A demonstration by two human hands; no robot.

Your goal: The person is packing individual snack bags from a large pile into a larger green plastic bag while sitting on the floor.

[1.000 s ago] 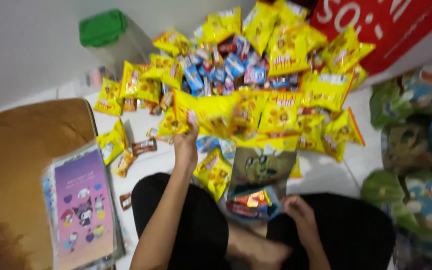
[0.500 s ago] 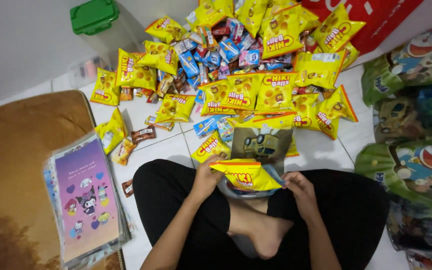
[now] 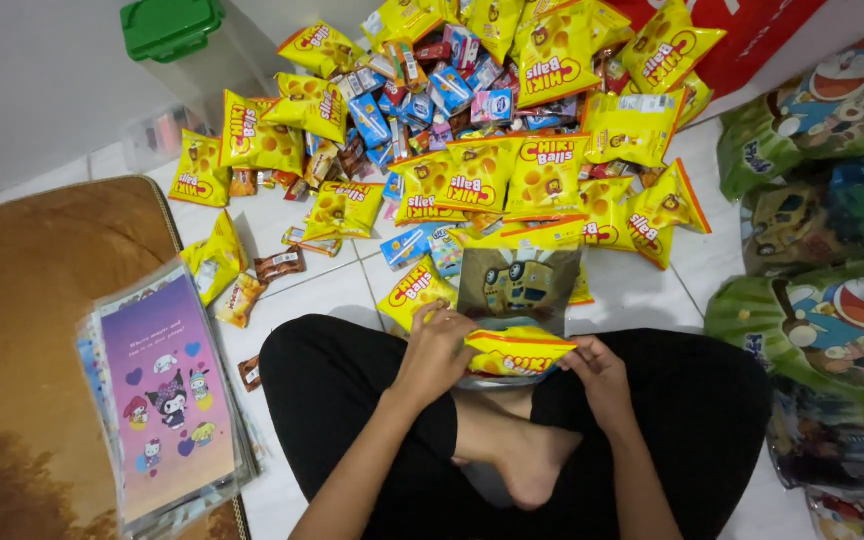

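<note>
I sit cross-legged on a white tiled floor. My left hand (image 3: 436, 352) grips a yellow snack packet (image 3: 518, 352) and holds it in the mouth of a printed goodie bag (image 3: 520, 284) with a cartoon car on it. My right hand (image 3: 600, 371) pinches the bag's open edge on the right side. The bag lies over my lap and the floor in front of me. Beyond it spreads a big pile of yellow snack packets (image 3: 472, 180) mixed with small blue and red boxes (image 3: 442, 90).
A stack of purple cartoon-printed bags (image 3: 167, 400) lies on a brown rug (image 3: 22, 300) at my left. Filled green and blue cartoon bags (image 3: 832, 220) are heaped on the right. A clear container with a green lid (image 3: 172, 28) stands by the wall.
My left hand came back from the pile with a yellow packet and brought it down to the bag on my lap. The packet now sits lower in the bag's mouth.
</note>
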